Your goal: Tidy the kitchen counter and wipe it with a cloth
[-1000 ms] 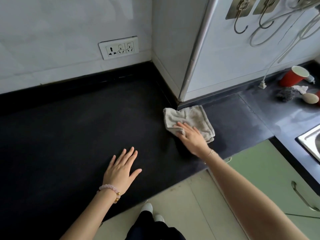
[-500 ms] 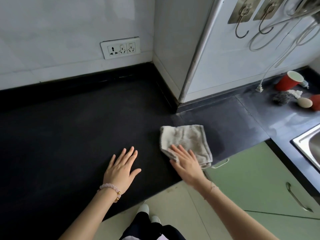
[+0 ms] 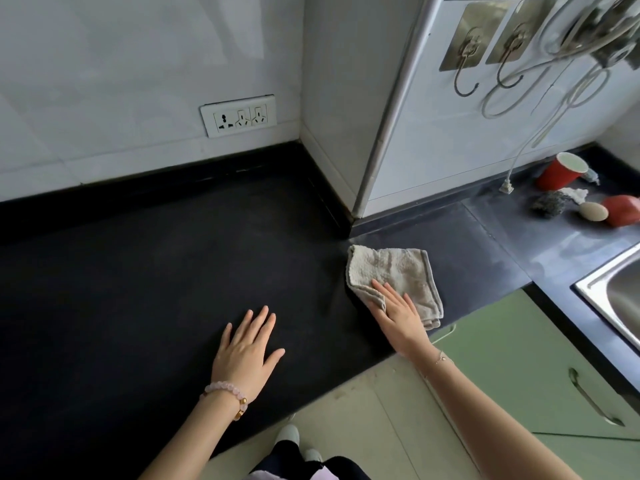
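Observation:
A folded grey cloth (image 3: 394,271) lies flat on the black counter (image 3: 138,271), near the inner wall corner and close to the front edge. My right hand (image 3: 398,317) presses down on the cloth's near part with the fingers flat and together. Palm down, my left hand (image 3: 247,348) rests on the bare counter to the left, fingers spread and holding nothing. It wears a pink bead bracelet.
At the far right of the counter stand a red cup (image 3: 561,171), a dark scourer (image 3: 550,204), a beige round object (image 3: 594,212) and a red item (image 3: 623,209). A steel sink (image 3: 609,289) borders the right. A wall socket (image 3: 239,116) and hooks (image 3: 467,74) hang above. Green cabinet doors (image 3: 519,358) sit below.
My right hand drew the cloth from the wall corner toward the front edge, then pushed it back a little toward the wall. My left hand stayed put.

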